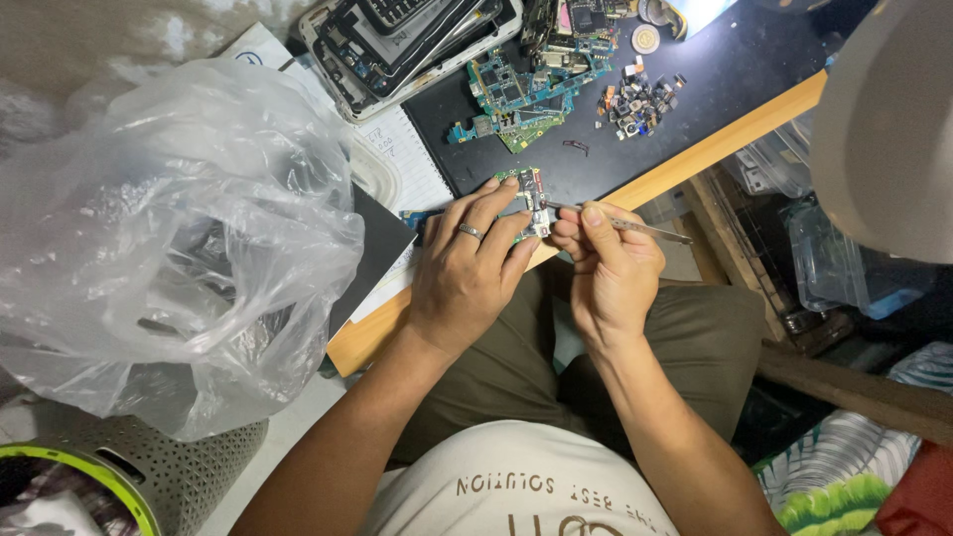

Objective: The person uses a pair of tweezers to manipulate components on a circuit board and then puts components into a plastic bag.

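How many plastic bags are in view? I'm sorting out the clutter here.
1: a large crumpled clear plastic bag sits left of the left hand, over a perforated bin. Others may lie hidden beneath it or out of frame.

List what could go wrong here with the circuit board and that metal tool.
1. The left hand pins the small circuit board at the very edge of the black mat; it might slip off onto the lap.
2. The thin metal tool in the right hand points toward the left fingers; a slip could jab them.
3. The pile of tiny parts lies loose and could scatter if the mat is bumped.
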